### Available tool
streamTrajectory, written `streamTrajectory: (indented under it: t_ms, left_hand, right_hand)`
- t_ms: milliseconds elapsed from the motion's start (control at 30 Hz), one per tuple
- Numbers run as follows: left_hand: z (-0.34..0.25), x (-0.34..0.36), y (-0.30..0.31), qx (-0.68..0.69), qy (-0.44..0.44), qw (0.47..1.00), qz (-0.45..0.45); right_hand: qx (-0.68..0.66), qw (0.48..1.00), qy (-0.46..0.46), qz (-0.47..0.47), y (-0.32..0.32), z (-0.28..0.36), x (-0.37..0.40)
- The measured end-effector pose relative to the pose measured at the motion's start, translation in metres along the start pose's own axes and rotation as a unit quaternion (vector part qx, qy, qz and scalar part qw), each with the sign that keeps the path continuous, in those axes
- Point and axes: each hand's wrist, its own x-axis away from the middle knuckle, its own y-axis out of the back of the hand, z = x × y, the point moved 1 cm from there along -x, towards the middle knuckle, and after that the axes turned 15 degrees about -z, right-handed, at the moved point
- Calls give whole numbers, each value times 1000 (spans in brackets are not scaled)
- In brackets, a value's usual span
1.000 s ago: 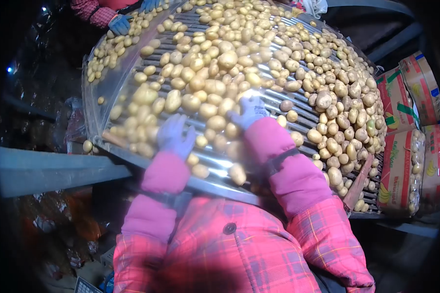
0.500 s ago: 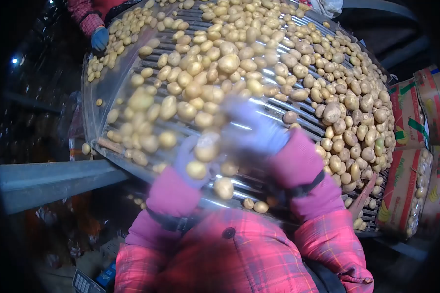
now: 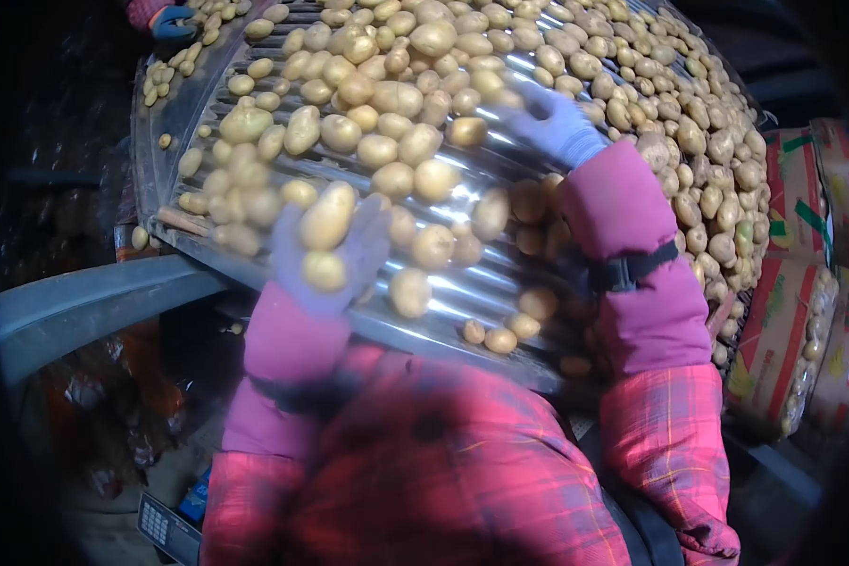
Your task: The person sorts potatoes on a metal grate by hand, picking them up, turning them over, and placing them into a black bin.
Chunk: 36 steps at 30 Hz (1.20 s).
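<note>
My left hand (image 3: 357,253), in a lavender glove, is turned palm up at the front edge of the slatted metal sorting table (image 3: 528,236). It holds a long yellow potato (image 3: 328,215) and a smaller potato (image 3: 324,271). Farther right, my right hand (image 3: 554,124), gloved alike, reaches over the slats with its fingers apart, fingertips right at a blurred potato (image 3: 488,83). Between my two arms several loose potatoes (image 3: 434,246) lie on the slats, some smeared by motion.
A dense heap of potatoes (image 3: 693,174) covers the table's right side. Red cartons (image 3: 774,330) stand beyond it. At the far left, another person's blue-gloved hand (image 3: 173,23) is near small potatoes. A metal beam (image 3: 104,300) runs left; a keypad device (image 3: 168,528) sits below.
My hands have moved apart: the left toward the left with potatoes in it, the right up and to the right. The table has shifted slightly up and left in view.
</note>
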Motion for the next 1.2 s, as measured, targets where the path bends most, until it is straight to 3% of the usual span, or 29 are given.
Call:
streamTrajectory:
  t_ms: [33, 67, 100, 133, 200, 233, 267, 300, 367, 400, 467, 500, 533, 600, 633, 667, 733, 800, 867, 933, 967, 1033, 1067, 1133, 1200]
  left_hand:
    - [0, -4, -4, 176, 115, 978, -9]
    - [0, -8, -7, 343, 226, 912, -17]
    - [0, -10, -10, 494, 328, 805, -26]
    - [1, -8, -9, 492, 333, 804, -22]
    - [5, -4, -9, 509, 326, 796, 9]
    - [-7, 2, -13, 490, 343, 801, -5]
    - [-6, 2, -10, 494, 341, 800, -2]
    - [-3, 2, -5, 477, 342, 810, -5]
    - [-3, 5, 2, 461, 340, 820, -3]
    - [-3, 10, 5, 453, 341, 824, 1]
    - [-4, 19, 15, 446, 337, 829, 6]
    - [-4, 23, 23, 388, 334, 858, -29]
    - [-3, 27, 33, 329, 330, 883, -66]
    - [3, 31, 54, 392, 346, 852, -22]
    - [3, 36, 62, 410, 339, 847, 19]
    - [3, 40, 71, 428, 328, 840, 58]
    - [6, 50, 90, 419, 300, 856, 49]
    - [6, 61, 99, 432, 296, 850, 51]
    - [4, 73, 106, 440, 282, 852, 26]
    - [-2, 88, 113, 435, 279, 856, -23]
    - [-3, 95, 118, 432, 271, 859, -44]
    - [-4, 108, 127, 430, 264, 859, -89]
    - [-3, 112, 131, 422, 264, 858, -127]
    - [2, 116, 143, 439, 261, 851, -120]
    - [6, 120, 151, 452, 238, 854, -101]
  right_hand:
    - [-67, 997, -15, 28, 1, 35, 24]
    - [-35, 994, 92, 46, -2, 53, 35]
    - [-81, 991, 93, 53, 1, 64, 47]
    - [-125, 986, 93, 63, 4, 71, 58]
    - [-30, 974, 217, -53, 16, 47, 71]
    - [-52, 995, 60, -61, 18, 48, 82]
    - [-20, 1000, 10, -5, 27, 53, 99]
    - [19, 996, 86, -29, 15, 45, 119]
    - [-27, 990, 136, 15, -1, 42, 149]
    - [28, 989, 142, 42, -9, 43, 159]
    - [111, 974, 197, 9, -29, 40, 177]
    - [173, 948, 265, 1, -40, 28, 183]
    - [173, 947, 271, 1, -37, 29, 185]
    - [155, 959, 232, 51, -31, 34, 187]
    - [108, 982, 146, 46, -15, 63, 186]
    - [108, 980, 159, 49, -14, 63, 179]
    - [173, 967, 185, 10, -14, 58, 159]
    - [175, 921, 304, -169, -26, 71, 130]
    - [244, 912, 301, -132, -45, 60, 108]
    - [397, 905, 135, 68, -63, 66, 93]
    - [394, 904, 148, 68, -68, 66, 84]
    - [398, 906, 55, 133, -70, 55, 74]
    - [401, 904, 61, 134, -69, 51, 74]
    - [355, 929, 41, 97, -63, 51, 77]
    - [389, 916, 24, 91, -63, 51, 80]
